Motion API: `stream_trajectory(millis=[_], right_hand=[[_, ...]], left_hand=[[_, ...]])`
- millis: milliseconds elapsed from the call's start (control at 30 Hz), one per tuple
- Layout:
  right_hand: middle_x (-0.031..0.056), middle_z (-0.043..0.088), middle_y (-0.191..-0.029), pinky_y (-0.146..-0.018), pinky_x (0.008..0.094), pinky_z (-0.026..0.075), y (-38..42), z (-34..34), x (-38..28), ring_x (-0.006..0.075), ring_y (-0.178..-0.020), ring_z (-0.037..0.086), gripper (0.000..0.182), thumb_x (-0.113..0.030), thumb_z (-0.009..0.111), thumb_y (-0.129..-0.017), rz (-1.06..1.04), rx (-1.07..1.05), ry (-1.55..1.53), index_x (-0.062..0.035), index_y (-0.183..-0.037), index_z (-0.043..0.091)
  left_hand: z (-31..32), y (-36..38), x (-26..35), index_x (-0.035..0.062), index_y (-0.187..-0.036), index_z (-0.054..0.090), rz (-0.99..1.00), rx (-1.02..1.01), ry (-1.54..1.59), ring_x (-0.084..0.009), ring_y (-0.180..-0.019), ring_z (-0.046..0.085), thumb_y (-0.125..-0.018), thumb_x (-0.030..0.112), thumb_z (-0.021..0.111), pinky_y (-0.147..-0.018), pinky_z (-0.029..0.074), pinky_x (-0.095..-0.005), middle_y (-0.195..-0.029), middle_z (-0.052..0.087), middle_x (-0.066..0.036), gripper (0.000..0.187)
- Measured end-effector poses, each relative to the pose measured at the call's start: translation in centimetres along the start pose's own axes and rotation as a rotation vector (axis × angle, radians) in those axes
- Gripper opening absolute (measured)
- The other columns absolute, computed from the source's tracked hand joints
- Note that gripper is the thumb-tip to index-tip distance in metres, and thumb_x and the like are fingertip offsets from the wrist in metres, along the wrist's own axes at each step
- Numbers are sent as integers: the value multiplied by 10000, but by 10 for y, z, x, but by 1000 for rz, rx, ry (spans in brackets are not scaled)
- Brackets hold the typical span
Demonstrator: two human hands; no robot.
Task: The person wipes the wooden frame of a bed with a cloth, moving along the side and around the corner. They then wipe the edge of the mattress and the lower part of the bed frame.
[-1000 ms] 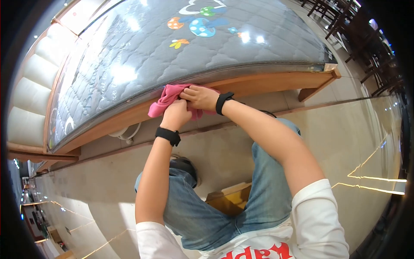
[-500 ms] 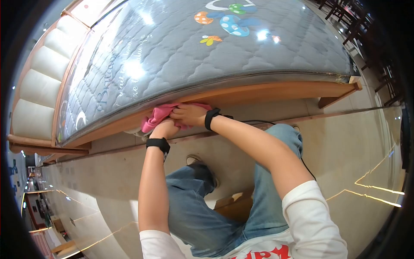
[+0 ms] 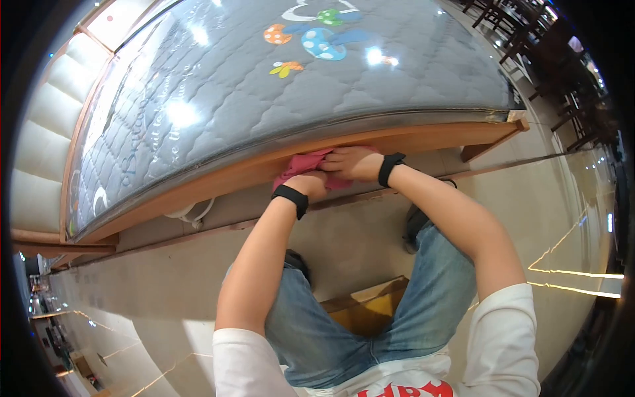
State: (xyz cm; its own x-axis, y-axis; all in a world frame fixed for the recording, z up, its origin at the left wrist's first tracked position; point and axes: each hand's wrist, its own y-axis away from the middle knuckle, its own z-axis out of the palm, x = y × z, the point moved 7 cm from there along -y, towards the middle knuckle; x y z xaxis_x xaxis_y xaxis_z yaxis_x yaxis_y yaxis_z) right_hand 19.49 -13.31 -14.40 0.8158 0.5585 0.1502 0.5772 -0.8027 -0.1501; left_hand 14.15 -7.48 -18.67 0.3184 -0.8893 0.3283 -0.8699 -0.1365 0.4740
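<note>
- Here at the near edge of the bed, both hands in close together on one pink cloth [image 3: 303,163], bunched against the wooden side rail [image 3: 403,135], just below the mattress [image 3: 231,99]!
- Right hand [image 3: 355,163] laid over the cloth, fingers curved and held close together, pressing onto the folds.
- Left hand [image 3: 312,184] low and near on the same cloth, right beside the other; fingertips tucked out of sight, so no telling how tight the grip.
- Black band [image 3: 290,198] around the left wrist, another black band [image 3: 391,169] around the right.
- Over on the far side of the rail, grey quilting under shiny clear wrapping, with a blue mushroom print [image 3: 323,44] and an orange one [image 3: 277,34] toward the far edge.
- Out to the left, a cream padded headboard [image 3: 49,126] in a wooden frame.
- Below the rail, left of the hands, a white object [image 3: 193,213], partly hidden and too unclear to name.
- To the right, under the rail's end, a wooden bed leg [image 3: 477,151]; farther right, dark chairs [image 3: 572,109].
- Down near, jeans [image 3: 301,324] with knees spread, a yellow-brown box-like object [image 3: 370,308] between the legs, on a glossy pale floor [image 3: 165,278].
</note>
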Motion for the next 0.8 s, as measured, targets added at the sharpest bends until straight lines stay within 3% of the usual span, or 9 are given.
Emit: stream_trajectory(millis=[133, 167, 300, 400, 433, 500, 600, 667, 800], right_hand=[[1, 499, -1208, -985, 305, 377, 65, -15, 18, 180, -1125, 469, 360, -131, 537, -705, 68, -54, 84, -56, -1048, 612], [9, 491, -1249, -996, 303, 372, 80, -19, 21, 187, -1132, 465, 249, -142, 547, -683, 91, -85, 121, -61, -887, 664], [16, 481, -1255, -993, 317, 375, 98, -42, 24, 197, -1137, 453, 117, -150, 558, -666, 26, -45, 286, -93, -651, 659], [23, 475, -1233, -988, 325, 379, 89, -46, 23, 198, -1132, 450, 118, -153, 561, -666, -10, -115, 394, -101, -696, 662], [32, 469, -1212, -1016, 343, 362, 84, -59, 23, 200, -1149, 441, 179, -159, 562, -694, 1, 26, 402, -107, -843, 649], [35, 462, -1220, -1042, 355, 342, 77, -79, 27, 205, -1164, 435, 231, -160, 553, -725, 71, 212, 369, -105, -941, 615], [63, 449, -1256, -1079, 378, 302, 61, -101, 29, 223, -1205, 416, 290, -163, 530, -777, 180, 322, 346, -104, -1059, 559], [70, 454, -1263, -1072, 371, 301, 48, -115, 28, 219, -1211, 411, 263, -164, 530, -785, 236, 359, 312, -108, -1040, 561], [113, 368, -1373, -1082, 397, 280, 24, -102, 30, 272, -1291, 336, 443, -133, 511, -799, 425, 417, 94, -93, -1239, 471]], left_hand=[[-1, -41, 55, -59, -967, 605, 182, 128, 21, -367, -889, 605, -802, 230, 561, -802, 461, -439, -939, 624, -248, 336], [-3, -47, 68, -55, -988, 588, 204, 173, 21, -368, -886, 604, -799, 215, 562, -798, 461, -440, -937, 622, -246, 331], [-16, -48, 96, -35, -1074, 503, 273, 259, 3, -367, -900, 594, -777, 153, 560, -796, 459, -431, -958, 610, -237, 356], [-32, -22, 90, -23, -1093, 497, 329, 436, 3, -359, -939, 573, -740, 77, 560, -808, 454, -424, -1036, 576, -223, 372], [-40, -9, 89, -18, -1093, 497, 359, 518, 18, -358, -952, 565, -733, 65, 561, -810, 453, -425, -1056, 566, -219, 375], [-62, 25, 91, 6, -1115, 506, 367, 706, -76, -329, -1039, 535, -725, 17, 536, -817, 462, -416, -1129, 547, -185, 391], [-93, 62, 89, 18, -1155, 498, 365, 851, -174, -308, -1094, 486, -734, 63, 564, -956, 368, -420, -1133, 531, -161, 429], [-108, 77, 79, 36, -1212, 472, 261, 908, -203, -325, -1157, 435, -761, 123, 581, -1008, 309, -443, -1215, 478, -169, 472], [-121, 81, 61, 61, -1335, 373, 70, 1029, -228, -328, -1279, 317, -777, 251, 612, -1087, 188, -466, -1356, 357, -170, 636]])
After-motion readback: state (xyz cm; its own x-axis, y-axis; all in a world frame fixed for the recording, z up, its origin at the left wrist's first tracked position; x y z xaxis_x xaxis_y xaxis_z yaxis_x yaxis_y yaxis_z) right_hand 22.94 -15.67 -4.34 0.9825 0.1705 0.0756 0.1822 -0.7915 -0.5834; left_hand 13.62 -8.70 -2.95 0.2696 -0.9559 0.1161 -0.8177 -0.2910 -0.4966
